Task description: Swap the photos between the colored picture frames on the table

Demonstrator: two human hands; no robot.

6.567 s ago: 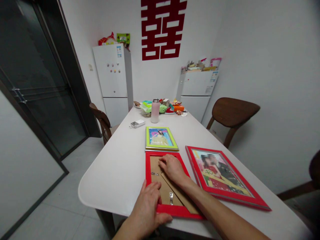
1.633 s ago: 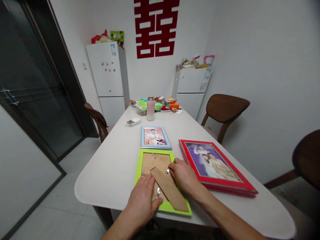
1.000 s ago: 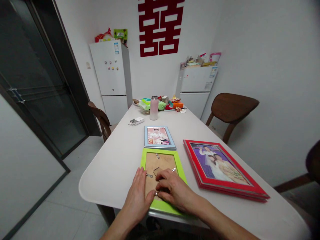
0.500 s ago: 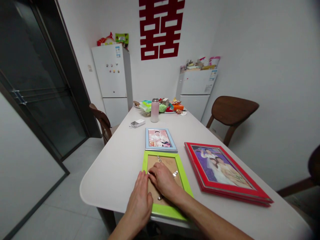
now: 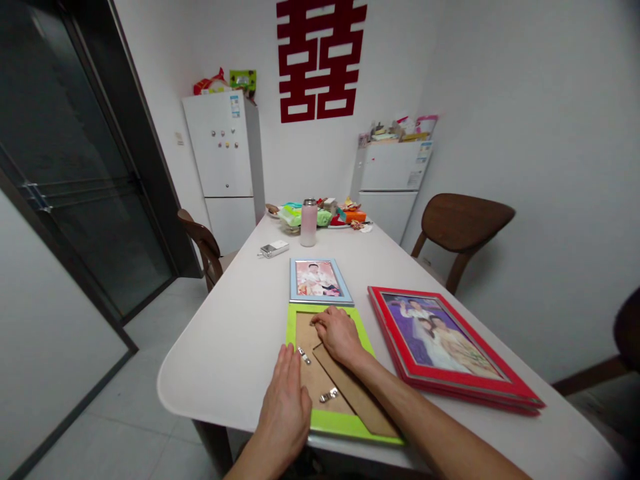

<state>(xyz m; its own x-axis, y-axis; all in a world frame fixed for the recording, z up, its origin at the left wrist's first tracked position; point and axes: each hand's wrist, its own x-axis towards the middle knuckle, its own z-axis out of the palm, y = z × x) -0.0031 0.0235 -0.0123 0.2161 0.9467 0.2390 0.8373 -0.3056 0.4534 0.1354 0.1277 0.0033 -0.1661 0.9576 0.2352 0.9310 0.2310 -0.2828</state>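
Observation:
A green picture frame (image 5: 340, 427) lies face down near the table's front edge, its brown backboard (image 5: 306, 380) showing. My left hand (image 5: 285, 403) rests along the frame's left border, fingers stretched out and together, beside a small metal clip (image 5: 304, 356). At the board's top, my right hand (image 5: 340, 333) has its fingers curled, the tips at another small clip that they mostly cover. Below my right hand and forearm slants a brown stand leg (image 5: 350, 387). Another clip (image 5: 329, 395) sits lower on the board. A light-blue framed photo (image 5: 320, 280) touches or nearly touches the green frame's far side.
Red picture frames (image 5: 450, 340) lie stacked on the right. Farther back are a silver-white device (image 5: 274, 249), a pink bottle (image 5: 309, 225) and a pile of packages (image 5: 325, 217). Wooden chairs (image 5: 465, 223) stand around the white table (image 5: 215, 360).
My right hand has moved from the backboard's left edge up to its top. The stand leg now slants toward the lower right. My left hand stays on the left border.

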